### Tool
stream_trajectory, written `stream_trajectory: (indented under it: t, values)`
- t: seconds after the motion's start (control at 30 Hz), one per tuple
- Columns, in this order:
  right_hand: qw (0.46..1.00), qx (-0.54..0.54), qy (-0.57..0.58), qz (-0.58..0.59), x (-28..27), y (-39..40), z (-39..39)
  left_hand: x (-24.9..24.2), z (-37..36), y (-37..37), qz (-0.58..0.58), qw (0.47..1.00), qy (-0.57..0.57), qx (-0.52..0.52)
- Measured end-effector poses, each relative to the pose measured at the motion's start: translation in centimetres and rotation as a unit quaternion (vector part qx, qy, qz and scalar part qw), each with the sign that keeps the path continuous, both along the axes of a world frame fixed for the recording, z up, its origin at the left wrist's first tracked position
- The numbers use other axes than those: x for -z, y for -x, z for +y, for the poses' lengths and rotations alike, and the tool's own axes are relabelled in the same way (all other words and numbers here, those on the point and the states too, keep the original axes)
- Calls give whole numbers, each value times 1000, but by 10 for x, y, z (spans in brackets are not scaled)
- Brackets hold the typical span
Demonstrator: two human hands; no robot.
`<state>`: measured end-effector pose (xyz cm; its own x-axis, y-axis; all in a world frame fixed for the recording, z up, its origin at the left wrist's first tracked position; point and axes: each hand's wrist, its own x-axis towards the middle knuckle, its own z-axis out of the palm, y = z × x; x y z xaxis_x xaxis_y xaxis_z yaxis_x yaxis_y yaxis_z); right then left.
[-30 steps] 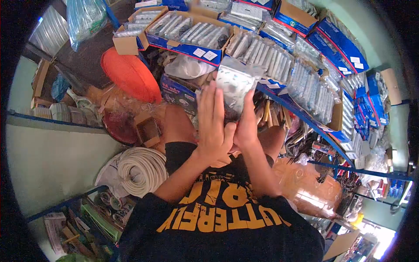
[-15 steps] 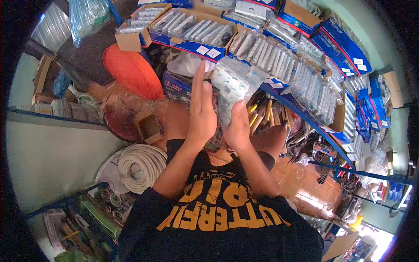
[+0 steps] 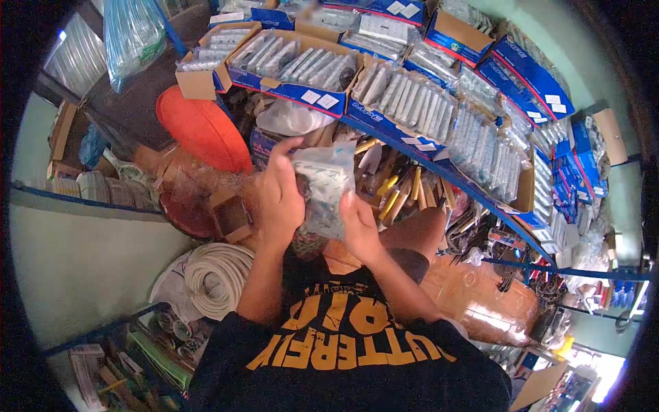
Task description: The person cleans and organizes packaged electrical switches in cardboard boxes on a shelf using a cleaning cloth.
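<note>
Between my two hands is a clear plastic packet (image 3: 326, 185) with white, blue-green-printed contents; what exactly is inside I cannot make out. My left hand (image 3: 280, 199) holds its left side, with the fingers curving up and over toward the top corner. On the lower right edge, my right hand (image 3: 360, 225) grips it with the thumb lying on the front face. The packet stands roughly upright in front of my chest, above my lap. The fingers behind it are hidden.
Blue boxes (image 3: 295, 93) of plastic-wrapped pieces line the shelf ahead and to the right. Yellow-handled tools (image 3: 395, 196) lie beneath it. An orange-red rounded object (image 3: 204, 128) stands at left, above a coil of white hose (image 3: 218, 280). A wooden stool-like surface (image 3: 480, 299) is at right.
The packet has come lower and to the left, nearer my body, and turned its printed face toward me. My left hand has gone from flat and upright to curled around its side.
</note>
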<state>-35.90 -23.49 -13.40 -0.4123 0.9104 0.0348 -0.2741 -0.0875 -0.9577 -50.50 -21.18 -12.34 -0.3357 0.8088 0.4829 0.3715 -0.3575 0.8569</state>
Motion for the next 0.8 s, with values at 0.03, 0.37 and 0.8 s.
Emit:
stream_trajectory:
  t: [0.03,0.37,0.8]
  values:
    - [997,-6,-21,-74,5,-3,5,2,-5,2,50,997,32,-54]
    - [911,-61,229,338,-42,-19,92,51,-28,49,-12,979,156,-129]
    - [896,243,-200,-314,-185,-22,479,234,-72,31,-138,933,330,-30]
